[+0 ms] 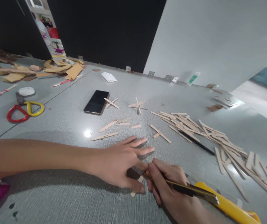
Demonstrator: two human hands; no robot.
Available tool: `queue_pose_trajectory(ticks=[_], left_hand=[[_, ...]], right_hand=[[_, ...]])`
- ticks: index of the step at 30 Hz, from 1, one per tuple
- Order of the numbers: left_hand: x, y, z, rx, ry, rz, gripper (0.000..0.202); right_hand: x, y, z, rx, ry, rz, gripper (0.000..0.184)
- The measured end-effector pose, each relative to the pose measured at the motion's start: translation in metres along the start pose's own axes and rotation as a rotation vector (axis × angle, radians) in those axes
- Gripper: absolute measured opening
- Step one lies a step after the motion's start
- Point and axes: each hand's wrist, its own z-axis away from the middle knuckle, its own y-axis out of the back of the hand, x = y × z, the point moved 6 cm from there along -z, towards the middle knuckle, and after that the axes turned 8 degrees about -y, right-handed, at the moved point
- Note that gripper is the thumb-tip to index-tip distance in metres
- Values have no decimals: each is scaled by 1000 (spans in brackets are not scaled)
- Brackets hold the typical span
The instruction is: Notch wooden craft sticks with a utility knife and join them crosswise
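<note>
My left hand [118, 161] lies flat on the table with its fingers spread. Its thumb and index finger press down a short wooden craft stick [133, 194], mostly hidden beneath them. In a writing grip, my right hand [168, 183] is closed around a slim gold-and-black pen-like tool [194, 191], its tip at the stick; I cannot tell whether it is a pen or a blade. Beyond my left hand are several cut stick pieces [105, 136], a stick with a short piece across it [160, 134] and crossed sticks [112, 103].
Loose craft sticks [208, 133] spread across the right, with a dark thin tool [197, 143] among them. A yellow-handled tool [226, 205] lies by my right wrist. Further off are a phone [97, 102], scissors [26, 109], a white mouse [26, 91] and cardboard scraps [18, 73].
</note>
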Motion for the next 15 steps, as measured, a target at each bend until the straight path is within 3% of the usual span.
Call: queue_pose_trajectory(ticks=[5, 10, 15], left_hand=[[0, -1, 0, -16, -1, -8, 52], [1, -1, 0, -5, -13, -9, 53], [0, -1, 0, -3, -2, -4, 52]], right_hand=[[-2, 1, 3, 39, 60, 29, 56], [5, -1, 2, -36, -32, -45, 57], [6, -2, 0, -45, -15, -102, 57]])
